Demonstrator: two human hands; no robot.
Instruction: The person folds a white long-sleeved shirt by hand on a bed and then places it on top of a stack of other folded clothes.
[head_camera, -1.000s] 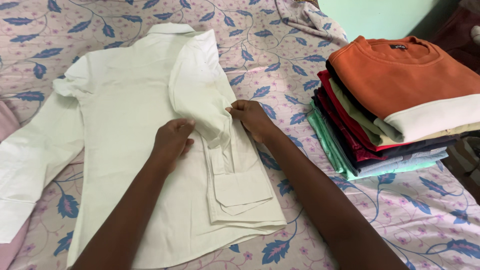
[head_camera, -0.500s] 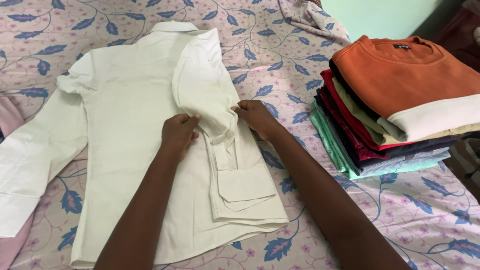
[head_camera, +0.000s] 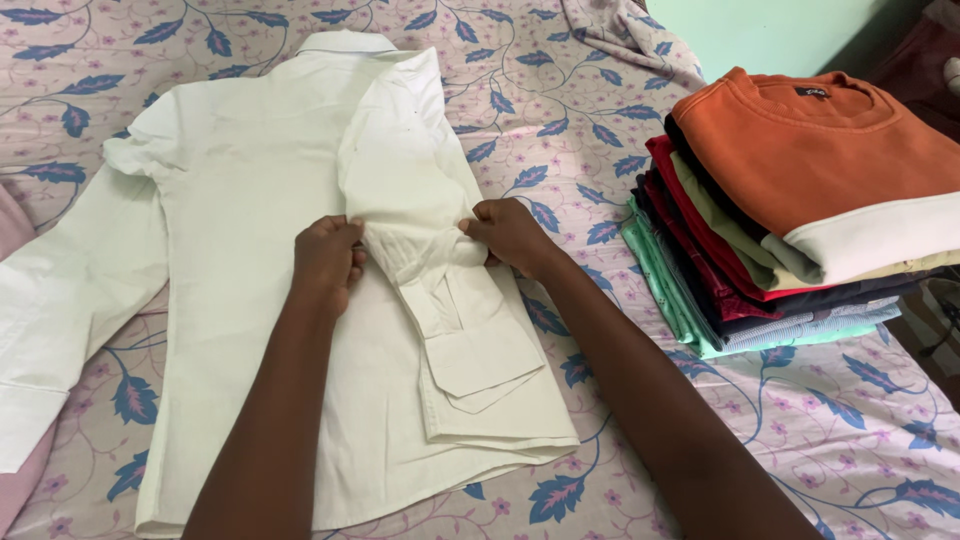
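A white long-sleeved shirt (head_camera: 250, 230) lies face down on a floral bedsheet (head_camera: 560, 120). Its right side is folded inward, and that sleeve (head_camera: 450, 320) runs down over the back with the cuff pointing toward me. My left hand (head_camera: 327, 262) pinches the bunched sleeve fabric at mid-shirt on its left side. My right hand (head_camera: 510, 235) grips the same fold from the right edge. The other sleeve (head_camera: 60, 310) lies spread out to the left.
A stack of folded clothes (head_camera: 790, 230) sits on the right, topped by an orange and white sweatshirt (head_camera: 830, 150). A crumpled patterned cloth (head_camera: 630, 35) lies at the top. Something pink (head_camera: 15, 230) shows at the left edge.
Both hands have stayed on the sleeve fold, shifting slightly upward and gathering the fabric between them more tightly. The view has drifted a little.
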